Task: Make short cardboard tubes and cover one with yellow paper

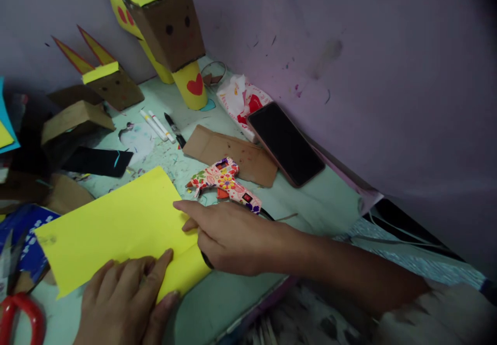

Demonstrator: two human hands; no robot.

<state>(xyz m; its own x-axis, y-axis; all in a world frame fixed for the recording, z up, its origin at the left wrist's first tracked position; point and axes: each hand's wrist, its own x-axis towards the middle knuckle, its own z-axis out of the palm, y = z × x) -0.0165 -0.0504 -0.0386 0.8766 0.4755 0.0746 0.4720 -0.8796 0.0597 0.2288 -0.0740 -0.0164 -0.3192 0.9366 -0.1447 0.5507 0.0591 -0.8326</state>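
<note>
A yellow paper sheet (116,226) lies on the pale green table (217,303). My left hand (124,298) rests flat on its near edge, fingers spread, pressing the sheet down. My right hand (229,236) lies on the sheet's right edge, index finger stretched out along the paper. A dark thin object shows under the right palm; whether the hand holds it I cannot tell. A floral-patterned glue gun (225,182) lies just beyond the right hand.
A black phone (285,143) and a brown cardboard piece (233,153) lie at the right. Cardboard animal figures (169,24) stand at the back wall. Two white markers (157,125), a black paper strip (97,161) and red scissor handles (19,316) are around.
</note>
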